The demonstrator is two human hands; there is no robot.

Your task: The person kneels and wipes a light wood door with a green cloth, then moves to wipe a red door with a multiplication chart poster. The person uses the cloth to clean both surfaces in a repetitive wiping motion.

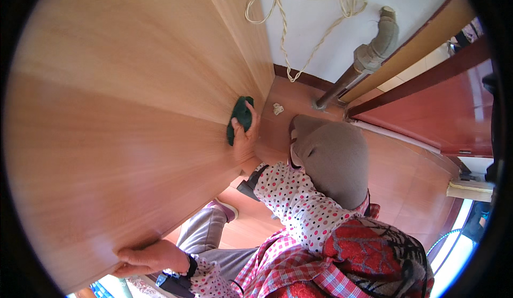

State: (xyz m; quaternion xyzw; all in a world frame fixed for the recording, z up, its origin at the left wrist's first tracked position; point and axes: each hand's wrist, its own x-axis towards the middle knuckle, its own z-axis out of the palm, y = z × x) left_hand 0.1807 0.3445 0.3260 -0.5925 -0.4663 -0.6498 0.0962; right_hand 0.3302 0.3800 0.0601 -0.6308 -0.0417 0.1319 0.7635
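My right hand [246, 136] presses a dark green cloth [239, 120] against the upright face of a large light-wood panel [133, 132]. The thumb and fingers close around the cloth, which looks folded or bunched. At the lower left, my left hand [155, 256] grips the near edge of the same panel, its thumb on the face and part of its fingers hidden. Both wrists have dark bands, and the sleeves are white with coloured dots.
Beyond the panel a cream twisted cord [286, 31] hangs on the white wall. A grey pipe [374, 47] bends down into the tiled floor [401, 186]. A crumpled white scrap [278, 109] lies near the wall. At right stands a dark red door [438, 106]. My bent knee [336, 159] is close by.
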